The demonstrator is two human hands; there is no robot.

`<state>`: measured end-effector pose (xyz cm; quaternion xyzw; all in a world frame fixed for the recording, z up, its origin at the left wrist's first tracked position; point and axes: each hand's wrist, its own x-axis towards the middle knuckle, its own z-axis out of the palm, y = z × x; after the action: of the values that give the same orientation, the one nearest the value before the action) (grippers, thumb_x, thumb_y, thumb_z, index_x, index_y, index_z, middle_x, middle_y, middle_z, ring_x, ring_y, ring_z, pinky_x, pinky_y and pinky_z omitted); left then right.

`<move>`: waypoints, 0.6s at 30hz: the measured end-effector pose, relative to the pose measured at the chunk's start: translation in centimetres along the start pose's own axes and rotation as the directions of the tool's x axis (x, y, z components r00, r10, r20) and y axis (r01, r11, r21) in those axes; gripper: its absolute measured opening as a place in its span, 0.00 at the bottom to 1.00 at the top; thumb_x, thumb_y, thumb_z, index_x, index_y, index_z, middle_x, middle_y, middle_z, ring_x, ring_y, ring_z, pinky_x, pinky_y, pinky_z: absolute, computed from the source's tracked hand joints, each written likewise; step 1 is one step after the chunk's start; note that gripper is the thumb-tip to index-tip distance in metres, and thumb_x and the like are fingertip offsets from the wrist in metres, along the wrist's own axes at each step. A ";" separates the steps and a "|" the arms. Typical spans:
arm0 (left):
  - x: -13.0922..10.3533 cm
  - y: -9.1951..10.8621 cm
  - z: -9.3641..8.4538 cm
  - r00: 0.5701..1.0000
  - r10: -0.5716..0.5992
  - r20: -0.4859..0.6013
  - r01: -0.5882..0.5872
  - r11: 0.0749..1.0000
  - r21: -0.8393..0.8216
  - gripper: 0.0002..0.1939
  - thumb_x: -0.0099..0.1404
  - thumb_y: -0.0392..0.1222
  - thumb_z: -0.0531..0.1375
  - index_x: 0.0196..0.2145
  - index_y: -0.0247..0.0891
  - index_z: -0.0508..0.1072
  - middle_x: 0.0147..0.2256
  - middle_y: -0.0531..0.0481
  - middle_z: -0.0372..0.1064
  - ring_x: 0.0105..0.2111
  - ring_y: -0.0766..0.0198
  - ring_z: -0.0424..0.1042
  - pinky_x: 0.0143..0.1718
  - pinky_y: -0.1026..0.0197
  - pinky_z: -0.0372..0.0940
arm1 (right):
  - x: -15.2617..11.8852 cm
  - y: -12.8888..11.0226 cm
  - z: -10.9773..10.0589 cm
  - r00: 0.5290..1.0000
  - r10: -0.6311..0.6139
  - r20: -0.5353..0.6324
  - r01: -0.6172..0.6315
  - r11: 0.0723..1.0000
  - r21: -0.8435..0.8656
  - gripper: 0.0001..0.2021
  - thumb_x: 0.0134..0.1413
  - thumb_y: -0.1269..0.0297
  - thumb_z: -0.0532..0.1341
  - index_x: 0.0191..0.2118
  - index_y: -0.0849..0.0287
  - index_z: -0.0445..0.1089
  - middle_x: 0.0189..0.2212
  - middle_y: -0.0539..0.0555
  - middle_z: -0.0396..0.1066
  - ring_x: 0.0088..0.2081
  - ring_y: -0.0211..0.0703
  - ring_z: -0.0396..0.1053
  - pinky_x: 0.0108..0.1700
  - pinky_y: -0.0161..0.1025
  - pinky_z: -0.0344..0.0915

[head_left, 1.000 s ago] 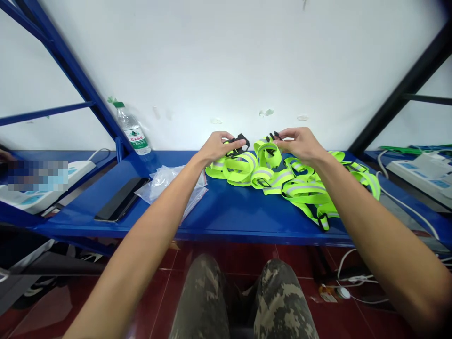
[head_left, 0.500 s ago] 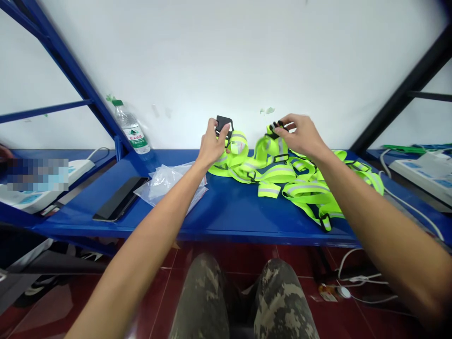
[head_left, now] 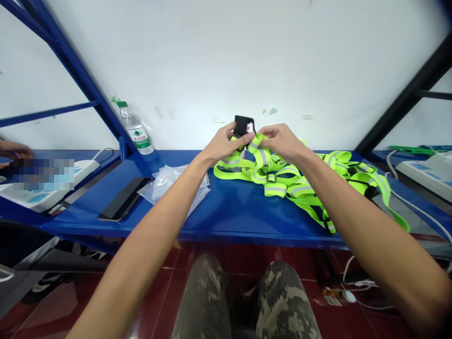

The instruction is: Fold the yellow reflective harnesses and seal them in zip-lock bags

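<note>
My left hand (head_left: 228,141) is closed on a black plastic buckle (head_left: 242,125), held up in front of the white wall. Close beside it, my right hand (head_left: 280,140) pinches a neon yellow reflective strap (head_left: 262,154) with a grey stripe along its middle. The fingertips of both hands nearly meet at the buckle. Whether the right fingers also hold a black clip is hidden. Below and to the right, a tangled pile of the same reflective straps (head_left: 303,189) with small black sliders lies on the blue table (head_left: 226,214).
Clear plastic bags (head_left: 169,181) and a black phone (head_left: 124,198) lie at the left of the table. A water bottle (head_left: 137,132) stands against the wall. White devices (head_left: 429,172) sit on both neighbouring tables. Another person's hand (head_left: 16,151) shows at far left.
My left hand has moved right with the buckle, and my right hand has come left and slightly down to meet it. The black clip seen earlier at my right fingers is no longer visible.
</note>
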<state>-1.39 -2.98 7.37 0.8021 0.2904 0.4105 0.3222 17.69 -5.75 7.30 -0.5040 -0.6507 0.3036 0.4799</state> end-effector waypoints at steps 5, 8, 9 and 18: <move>-0.8 -2.1 -0.8 0.960 -0.154 0.233 0.062 0.931 0.360 0.22 0.59 0.46 0.65 0.48 0.34 0.74 0.44 0.41 0.76 0.41 0.56 0.75 0.42 0.57 0.69 | 1.0 1.6 -1.8 0.967 -0.030 -0.254 -0.010 0.988 -0.154 0.12 0.53 0.63 0.60 0.43 0.59 0.74 0.29 0.55 0.72 0.32 0.47 0.72 0.31 0.43 0.69; -0.6 -2.4 -0.9 0.982 -0.108 0.153 0.018 0.869 0.494 0.16 0.62 0.41 0.59 0.45 0.34 0.77 0.42 0.43 0.77 0.41 0.56 0.75 0.45 0.56 0.67 | 0.2 1.2 -2.8 1.000 0.016 -0.012 -0.018 0.983 -0.185 0.18 0.52 0.61 0.62 0.49 0.57 0.73 0.43 0.60 0.75 0.42 0.54 0.74 0.39 0.48 0.72; -0.5 -2.3 -0.9 0.987 -0.074 0.143 -0.003 0.881 0.474 0.16 0.61 0.39 0.57 0.46 0.35 0.77 0.42 0.45 0.77 0.40 0.56 0.75 0.45 0.56 0.67 | -0.2 0.9 -2.8 0.996 0.008 0.092 0.011 0.980 -0.199 0.22 0.50 0.60 0.64 0.52 0.56 0.72 0.49 0.60 0.73 0.48 0.57 0.72 0.43 0.50 0.72; -0.3 0.1 -0.6 0.989 -0.046 0.138 -0.007 0.931 0.366 0.17 0.59 0.41 0.63 0.46 0.32 0.76 0.40 0.42 0.77 0.40 0.54 0.75 0.41 0.56 0.69 | -0.9 1.2 0.0 0.997 -0.012 0.072 0.011 1.000 0.017 0.10 0.49 0.63 0.64 0.38 0.60 0.75 0.37 0.58 0.77 0.38 0.52 0.74 0.42 0.49 0.72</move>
<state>-2.02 -3.12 7.54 0.8725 0.3456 0.2872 0.1918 18.14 -6.20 5.94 -0.4850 -0.6679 0.3241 0.4622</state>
